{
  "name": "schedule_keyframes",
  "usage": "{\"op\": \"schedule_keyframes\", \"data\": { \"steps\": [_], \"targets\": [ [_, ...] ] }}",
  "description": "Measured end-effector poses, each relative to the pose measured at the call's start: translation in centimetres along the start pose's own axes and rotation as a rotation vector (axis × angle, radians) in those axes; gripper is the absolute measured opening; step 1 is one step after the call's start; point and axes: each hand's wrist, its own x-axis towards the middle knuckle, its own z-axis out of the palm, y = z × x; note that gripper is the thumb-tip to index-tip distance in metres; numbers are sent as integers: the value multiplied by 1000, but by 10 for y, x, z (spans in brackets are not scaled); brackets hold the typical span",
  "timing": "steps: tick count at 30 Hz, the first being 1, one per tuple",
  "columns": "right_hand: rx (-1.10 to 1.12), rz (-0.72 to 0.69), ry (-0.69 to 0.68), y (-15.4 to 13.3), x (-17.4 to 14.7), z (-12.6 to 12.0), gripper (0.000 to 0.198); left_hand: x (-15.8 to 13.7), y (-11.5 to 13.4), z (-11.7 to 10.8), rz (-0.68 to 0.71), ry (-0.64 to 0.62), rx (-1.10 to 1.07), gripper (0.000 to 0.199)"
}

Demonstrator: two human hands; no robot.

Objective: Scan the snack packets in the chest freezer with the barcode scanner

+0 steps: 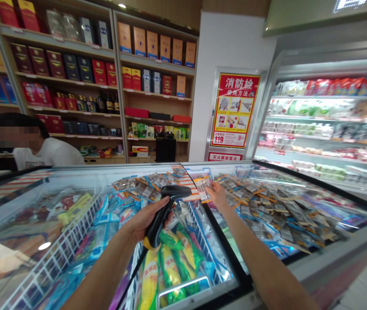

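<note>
My left hand point(146, 217) is wrapped round the handle of a black and yellow barcode scanner point(157, 221), its head pointing right. A dark cable point(134, 271) runs down from the scanner. Between the fingers of my right hand point(216, 193) is a small flat snack packet point(203, 189) with an orange edge and a printed label, just right of the scanner's head. Many similar packets point(267, 206) lie spread on the freezer's glass top to the right. Another pile of packets point(147, 185) lies behind the scanner.
Under the glass of the chest freezer point(231, 258) are wire baskets point(63, 241) with bagged food and green-wrapped corn cobs point(167, 271). A person in a white top point(54, 150) is at the left. Shelves of boxes point(83, 69) and a lit refrigerated display point(328, 129) stand behind.
</note>
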Motion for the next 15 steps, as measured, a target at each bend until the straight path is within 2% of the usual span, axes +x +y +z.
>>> {"op": "schedule_keyframes", "data": {
  "steps": [8, 15],
  "targets": [
    [21, -43, -22, 9, 4, 1, 21, 1, -1, -3, -14, 11, -60, 30],
    [-47, -87, 2, 12, 5, 5, 19, 0, -2, 6, 43, -15, 9, 30]
  ]
}}
